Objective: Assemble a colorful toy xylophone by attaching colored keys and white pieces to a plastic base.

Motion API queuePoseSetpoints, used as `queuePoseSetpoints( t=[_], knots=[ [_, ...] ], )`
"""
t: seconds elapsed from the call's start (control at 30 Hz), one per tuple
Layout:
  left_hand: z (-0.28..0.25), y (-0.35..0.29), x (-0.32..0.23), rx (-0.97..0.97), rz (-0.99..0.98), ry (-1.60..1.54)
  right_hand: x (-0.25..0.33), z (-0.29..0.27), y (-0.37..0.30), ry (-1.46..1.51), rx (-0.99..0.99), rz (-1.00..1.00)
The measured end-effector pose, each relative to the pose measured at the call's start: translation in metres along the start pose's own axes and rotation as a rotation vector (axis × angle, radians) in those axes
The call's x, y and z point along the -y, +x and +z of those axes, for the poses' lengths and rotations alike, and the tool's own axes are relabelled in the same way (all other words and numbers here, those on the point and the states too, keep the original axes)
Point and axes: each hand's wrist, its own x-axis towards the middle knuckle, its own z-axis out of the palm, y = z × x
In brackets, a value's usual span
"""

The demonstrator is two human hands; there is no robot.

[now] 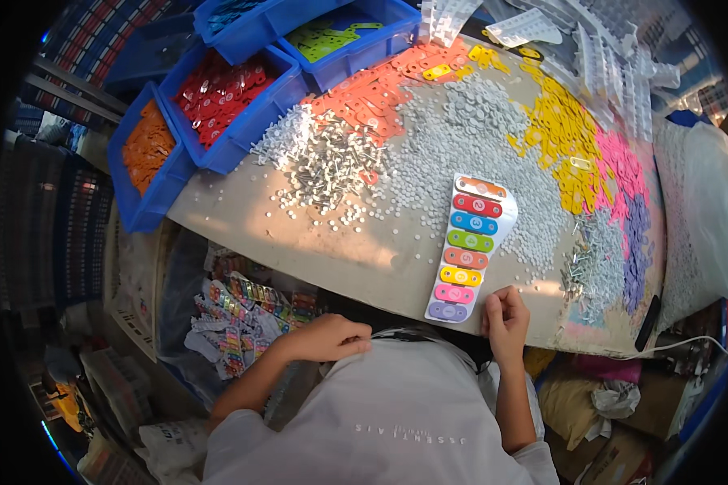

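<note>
A white xylophone base (442, 303) lies on the table in front of me, its narrow end toward me. Small flat bars in orange, red, blue, green, coral, yellow, pink and purple cross it, one under another. My right hand (506, 322) is at the table's edge beside the purple bar (447, 312), apart from it. Its thumb and fingers are pinched together; whatever they may hold is too small to make out. My left hand (337, 336) rests against my shirt below the table edge, fingers curled in, with nothing visible in it.
Blue bins (233, 121) of coloured bars stand at the back left. Heaps of metal pins (332, 166), grey-white spacers (481, 121), yellow bars (562, 121) and purple bars (637, 259) spread over the table. White plastic bases (615, 73) pile at the back right. Finished-looking colourful strips (247, 315) fill a bag below left.
</note>
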Motion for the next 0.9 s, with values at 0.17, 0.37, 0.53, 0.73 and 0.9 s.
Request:
queuePoseSetpoints(
  t=[0.17, 0.37, 0.53, 0.73, 0.9],
  knots=[
    [-0.031, -0.012, -0.017, -0.316, 0.021, -0.230, -0.001, -0.001, 0.000, -0.008, 0.002, 0.011],
    [-0.132, 0.018, 0.015, -1.388, 0.090, 0.093, -0.003, -0.008, -0.008, 0.006, -0.055, 0.002],
    [-0.184, 0.019, 0.130, -1.390, 0.009, 0.061, 0.002, -0.008, -0.003, 0.001, -0.046, -0.024],
    [-0.197, 0.026, 0.129, -1.342, 0.108, 0.088, 0.011, -0.066, 0.005, -0.486, -0.653, -0.218],
    [-0.192, 0.029, 0.121, -1.447, 0.142, 0.122, -0.007, -0.139, -0.001, -0.858, -0.843, -0.352]
  ],
)
